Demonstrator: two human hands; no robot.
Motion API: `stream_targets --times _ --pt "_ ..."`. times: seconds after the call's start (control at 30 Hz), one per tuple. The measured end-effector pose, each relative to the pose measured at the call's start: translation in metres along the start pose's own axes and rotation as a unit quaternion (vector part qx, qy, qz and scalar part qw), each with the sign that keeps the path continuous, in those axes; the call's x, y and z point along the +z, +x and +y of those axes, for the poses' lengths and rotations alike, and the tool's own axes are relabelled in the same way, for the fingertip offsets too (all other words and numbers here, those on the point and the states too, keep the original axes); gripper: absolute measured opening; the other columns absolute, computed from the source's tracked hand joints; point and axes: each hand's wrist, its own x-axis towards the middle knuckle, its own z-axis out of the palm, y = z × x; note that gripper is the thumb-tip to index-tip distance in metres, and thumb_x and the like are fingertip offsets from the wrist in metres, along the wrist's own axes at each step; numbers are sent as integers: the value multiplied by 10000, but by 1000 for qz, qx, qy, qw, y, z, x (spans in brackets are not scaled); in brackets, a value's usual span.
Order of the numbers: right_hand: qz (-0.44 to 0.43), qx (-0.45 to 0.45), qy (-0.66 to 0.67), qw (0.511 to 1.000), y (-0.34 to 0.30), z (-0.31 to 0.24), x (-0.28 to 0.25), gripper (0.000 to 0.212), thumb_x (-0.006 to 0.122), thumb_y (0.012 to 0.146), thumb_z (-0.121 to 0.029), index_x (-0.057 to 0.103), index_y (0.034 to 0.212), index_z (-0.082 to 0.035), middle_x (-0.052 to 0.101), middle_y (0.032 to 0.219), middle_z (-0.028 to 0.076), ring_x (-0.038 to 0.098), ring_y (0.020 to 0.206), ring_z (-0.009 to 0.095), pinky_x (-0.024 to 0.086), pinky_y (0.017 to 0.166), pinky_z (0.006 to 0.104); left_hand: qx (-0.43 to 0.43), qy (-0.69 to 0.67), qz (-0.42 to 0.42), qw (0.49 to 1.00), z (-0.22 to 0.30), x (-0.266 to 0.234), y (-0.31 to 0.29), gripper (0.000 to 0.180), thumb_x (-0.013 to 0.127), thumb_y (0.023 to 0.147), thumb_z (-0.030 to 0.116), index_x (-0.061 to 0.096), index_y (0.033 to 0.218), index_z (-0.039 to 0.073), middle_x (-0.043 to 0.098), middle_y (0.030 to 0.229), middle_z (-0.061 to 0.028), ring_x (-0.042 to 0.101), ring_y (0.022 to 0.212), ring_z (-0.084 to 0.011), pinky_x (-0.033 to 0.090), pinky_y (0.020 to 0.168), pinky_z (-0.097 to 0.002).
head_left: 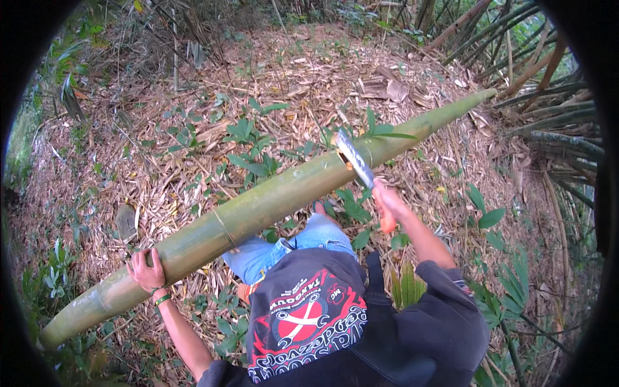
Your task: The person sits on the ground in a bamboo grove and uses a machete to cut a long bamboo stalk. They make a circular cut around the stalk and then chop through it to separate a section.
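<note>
A long, thick green bamboo pole [284,201] runs slantwise in front of me, from the lower left up to the far right. My left hand [148,271] lies on the pole's near-left part with its fingers spread. In my right hand [389,205] is a machete [356,158], its orange handle wrapped by my fingers. The blade is slightly smeared by motion and lies across the pole right of its middle, over a cut notch [346,158] with pale, orange-brown edges. How deep the blade sits in the notch I cannot tell.
Dry leaf litter [290,71] covers the ground, with small green plants [251,151] near the pole. A clump of bamboo stems [548,122] stands at the right. A round, dark stump-like thing [126,222] lies left, beyond the pole. My jeans-clad legs [322,233] are close against the pole.
</note>
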Motion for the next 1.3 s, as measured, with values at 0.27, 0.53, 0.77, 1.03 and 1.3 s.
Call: stream_targets --times 0.27,0.53,0.77,1.03,1.3 --pt "198 -273 213 917 12 -91 -4 649 459 953 -687 516 683 -99 481 550 30 468 436 154 401 424 326 -5 -3 -8 1000 3 5 -4 296 620 928 411 699 978 130 694 1044 -47 636 1041 -256 304 1137 -513" --pt "119 -124 -47 984 0 -72 -5 641 509 943 -658 588 736 -56 495 521 38 461 381 163 372 383 335 -8 -5 2 1000 1 1 -2 291 628 924 416 702 977 140 699 1036 -40 643 1042 -246 300 1140 -519" --pt "253 -282 41 925 28 -53 17 676 430 977 -648 578 723 -40 568 569 77 532 464 175 452 485 336 1 -2 -5 1000 5 5 -2 298 631 920 419 703 979 136 697 1033 -42 639 1038 -251 299 1142 -516" --pt "137 -184 -12 973 16 -86 -15 653 473 962 -656 582 709 -64 526 548 22 515 451 142 422 430 329 2 -4 13 1000 -2 6 -2 301 638 911 414 709 985 131 695 1037 -40 637 1053 -253 300 1146 -522" --pt "232 -217 -67 946 57 -9 11 705 477 943 -664 656 748 -9 597 606 116 585 504 218 470 496 391 -2 -1 -10 1000 2 2 2 294 628 916 411 707 974 133 699 1038 -44 644 1035 -255 307 1142 -520"
